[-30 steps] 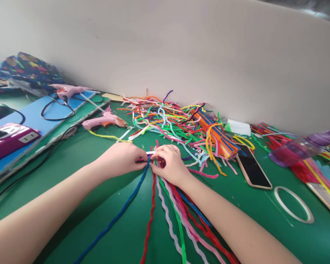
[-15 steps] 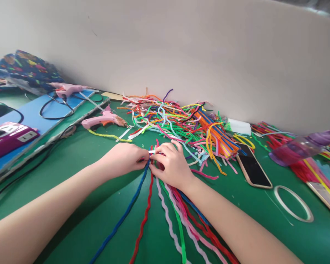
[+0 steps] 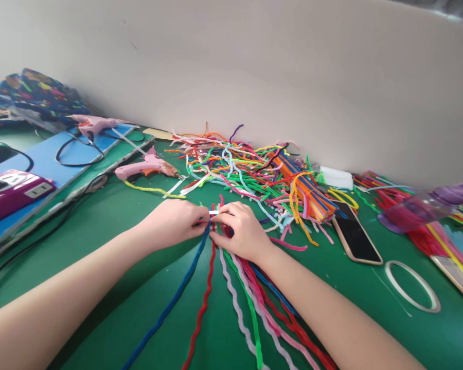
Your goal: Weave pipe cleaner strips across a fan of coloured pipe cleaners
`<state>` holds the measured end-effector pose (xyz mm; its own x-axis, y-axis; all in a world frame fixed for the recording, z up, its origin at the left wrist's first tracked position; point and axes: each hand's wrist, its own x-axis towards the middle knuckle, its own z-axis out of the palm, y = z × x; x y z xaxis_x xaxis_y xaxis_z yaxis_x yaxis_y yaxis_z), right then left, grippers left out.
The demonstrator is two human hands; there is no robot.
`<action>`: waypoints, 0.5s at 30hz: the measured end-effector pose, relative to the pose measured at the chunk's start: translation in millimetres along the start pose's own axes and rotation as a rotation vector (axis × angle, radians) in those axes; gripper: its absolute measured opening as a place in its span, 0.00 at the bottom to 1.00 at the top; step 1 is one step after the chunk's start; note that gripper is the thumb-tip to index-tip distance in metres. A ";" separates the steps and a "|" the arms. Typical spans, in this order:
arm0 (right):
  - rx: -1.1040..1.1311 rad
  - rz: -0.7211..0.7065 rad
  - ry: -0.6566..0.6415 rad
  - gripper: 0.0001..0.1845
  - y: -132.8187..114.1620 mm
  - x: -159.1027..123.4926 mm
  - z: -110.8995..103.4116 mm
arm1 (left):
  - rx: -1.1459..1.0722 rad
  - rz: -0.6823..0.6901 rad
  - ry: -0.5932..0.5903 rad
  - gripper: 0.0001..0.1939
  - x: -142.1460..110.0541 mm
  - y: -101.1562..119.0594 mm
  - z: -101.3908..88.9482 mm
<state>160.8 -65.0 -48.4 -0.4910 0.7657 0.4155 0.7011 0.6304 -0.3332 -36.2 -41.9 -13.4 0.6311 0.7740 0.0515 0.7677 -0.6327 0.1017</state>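
Head view: I look down at a green table [image 3: 312,264]; my clock is centred on the white strip [image 3: 213,211], with twelve toward the pale wall [image 3: 216,67].
Left hand [image 3: 177,221]: at nine, thumb and bent fingers pinched on the top end of a fan of chenille stems [image 3: 250,289], right at the blue stem [image 3: 165,313].
Right hand [image 3: 245,231]: at four, thumb and index grasping the same fan's top from the other side; my own fingers hide exactly which strands sit in the pinch.
Strip: short and flat, lying crosswise over the stems and bridging the gap between my two hands.
Chenille fan: its top is at the clock's centre, the strands spreading toward me; the blue stem runs to seven, a red stem [image 3: 206,298] to just past six, lavender, green, pink and more red ones toward five, beside my right forearm.
Loose chenille pile [image 3: 235,169]: from twelve to two, beyond my fingers, with an orange-and-blue bundle [image 3: 301,185] at its right end.
Pink glue guns: both near ten, the closer glue gun [image 3: 142,165] on the table, the farther glue gun [image 3: 94,125] by a blue board [image 3: 54,154].
Purple power strip [image 3: 7,205]: at nine, well apart.
Three o'clock side: smartphone [image 3: 357,236] nearest, then a purple bottle [image 3: 412,210] lying tilted, and a white ring [image 3: 432,306] nearer four.
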 end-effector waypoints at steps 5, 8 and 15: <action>0.048 0.023 0.002 0.13 0.3 0.1 0.5 | -0.053 0.023 0.002 0.11 -0.2 -0.3 -2.4; 0.068 0.028 -0.005 0.12 0.0 0.8 -0.5 | -0.059 0.044 -0.032 0.10 -0.1 1.2 -4.1; 0.092 0.043 -0.015 0.13 1.1 1.7 -1.6 | -0.023 -0.008 -0.054 0.08 -1.3 2.8 -4.4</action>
<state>161.7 -63.2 -46.7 -0.4695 0.7938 0.3865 0.6714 0.6053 -0.4275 -35.4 -44.6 -8.8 0.6304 0.7763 -0.0029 0.7705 -0.6252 0.1243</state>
